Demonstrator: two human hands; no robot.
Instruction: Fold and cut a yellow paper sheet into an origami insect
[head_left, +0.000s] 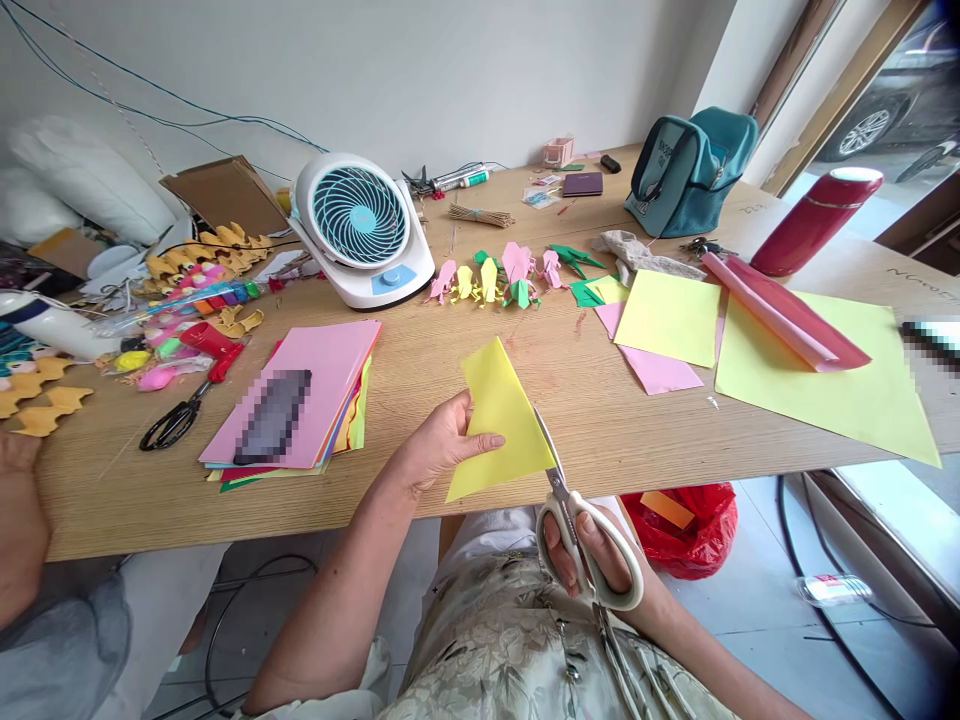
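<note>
My left hand (pixel 450 440) pinches a folded piece of yellow paper (pixel 499 400) near the table's front edge, thumb on top. My right hand (pixel 589 555) has its fingers through the white handles of a pair of scissors (pixel 574 510). The scissor blades are at the paper's right edge, partly open, with one blade along that edge. Past the paper stands a row of folded paper figures in pink (pixel 517 262), yellow (pixel 489 282) and green (pixel 574 258).
A stack of coloured paper (pixel 322 370) lies left, a white fan (pixel 360 230) behind it. Yellow sheets (pixel 667 315), a rolled pink sheet (pixel 787 315), a red flask (pixel 814 225) and a teal bag (pixel 690 175) are right. A red plastic bag (pixel 690 545) sits below. Another person's arm (pixel 19 520) rests at left.
</note>
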